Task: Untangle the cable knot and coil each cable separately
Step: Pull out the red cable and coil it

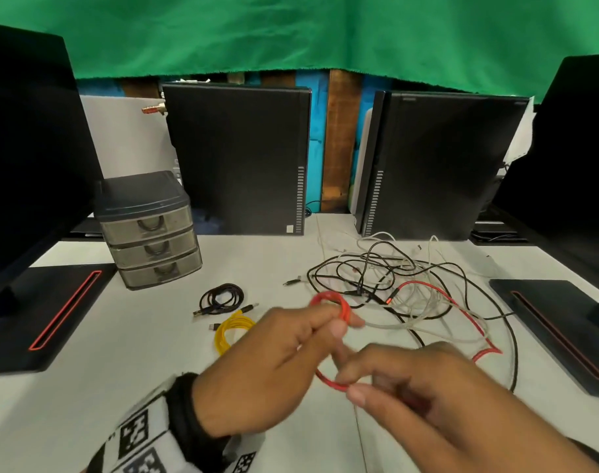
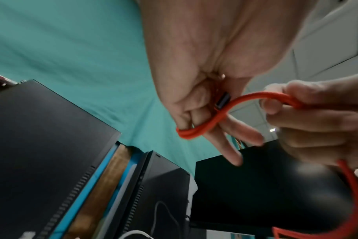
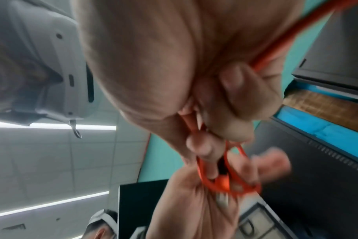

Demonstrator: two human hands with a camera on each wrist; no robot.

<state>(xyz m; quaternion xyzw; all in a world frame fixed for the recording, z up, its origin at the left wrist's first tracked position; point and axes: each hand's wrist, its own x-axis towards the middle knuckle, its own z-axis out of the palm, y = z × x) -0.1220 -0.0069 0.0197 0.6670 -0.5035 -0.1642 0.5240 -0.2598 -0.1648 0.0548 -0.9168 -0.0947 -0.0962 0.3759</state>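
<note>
White tabletop (image 1: 264, 254) carries everything, with two black computer towers (image 1: 238, 158) standing at the back and a small grey drawer unit (image 1: 149, 230) to the left. On the right half lies the biggest piece of unfinished work, the cable knot (image 1: 398, 285), a loose sprawl of black and white leads with the free run of the red cable (image 1: 468, 322) threading through it and out toward the near edge. Left of the knot, well apart from it, sit two finished bundles: a black coil (image 1: 223, 298) and a yellow coil (image 1: 231, 331) just in front of it. Above the table's near edge, the left hand (image 1: 267, 367) is curled around the small red loops already formed, pinching them between thumb and fingers, while the right hand (image 1: 424, 390) pinches the same cable just beside it, finger and thumb closed on the strand that feeds the next turn. The step in hand looks like winding the red lead, roughly midway through the whole job. To do it well, I would keep each new turn the same size as those held, let the strand slide through the right fingers without twisting, and draw slack gently so the tail slips free of the knot rather than tightening it.
</note>
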